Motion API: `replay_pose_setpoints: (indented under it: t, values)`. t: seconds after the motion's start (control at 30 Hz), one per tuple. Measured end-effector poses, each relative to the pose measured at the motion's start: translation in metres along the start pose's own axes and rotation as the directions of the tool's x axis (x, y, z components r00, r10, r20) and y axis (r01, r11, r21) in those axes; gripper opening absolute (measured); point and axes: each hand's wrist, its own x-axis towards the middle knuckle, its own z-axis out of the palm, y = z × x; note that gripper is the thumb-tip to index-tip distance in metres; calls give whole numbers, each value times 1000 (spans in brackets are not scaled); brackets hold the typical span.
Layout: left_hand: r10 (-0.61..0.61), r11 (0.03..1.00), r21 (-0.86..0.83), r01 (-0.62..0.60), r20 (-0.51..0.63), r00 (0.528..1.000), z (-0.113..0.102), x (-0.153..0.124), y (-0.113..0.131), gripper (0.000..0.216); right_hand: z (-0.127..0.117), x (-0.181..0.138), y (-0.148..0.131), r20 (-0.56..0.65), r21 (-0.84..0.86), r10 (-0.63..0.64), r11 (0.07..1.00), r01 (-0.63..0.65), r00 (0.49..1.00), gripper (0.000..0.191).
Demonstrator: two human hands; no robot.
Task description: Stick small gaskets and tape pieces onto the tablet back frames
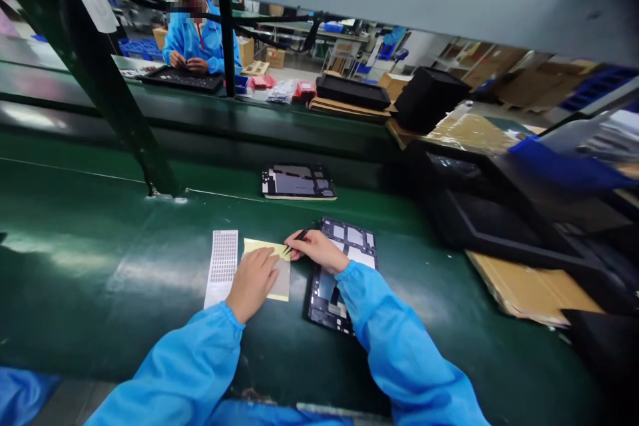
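Note:
My left hand (253, 281) lies with its fingers stretched over a yellow-edged sheet (280, 289), pressing it to the green bench. Black tweezers (300, 235) are pinched in my right hand (322, 250), their tips at the sheet's upper right part. What the tips touch is too small to tell. Under my right wrist lies an opened tablet-like device (322, 293) with dark and silver inner parts, partly covered by my hand and sleeve. To the left of my left hand is a white sheet of small printed labels (223, 259).
A second tablet-like device (295, 182) lies farther back on the bench (164, 319). Black trays (499, 206) and cardboard (534, 289) stand at the right. A slanted green post (114, 93) rises at left. Across the line sits a co-worker in blue (200, 40) with a black tray (182, 78).

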Motion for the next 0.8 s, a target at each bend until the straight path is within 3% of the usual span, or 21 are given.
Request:
replay_pose_setpoints:
  t: [0.3,0.8]
  values:
    - [2,1000,27,-4,54,999,0,3,-4,27,2,4,13,-79,-167,-168,974,153,983,46]
    - [0,1000,12,0,33,999,-4,4,0,25,4,5,13,-50,-99,-136,987,130,990,46]
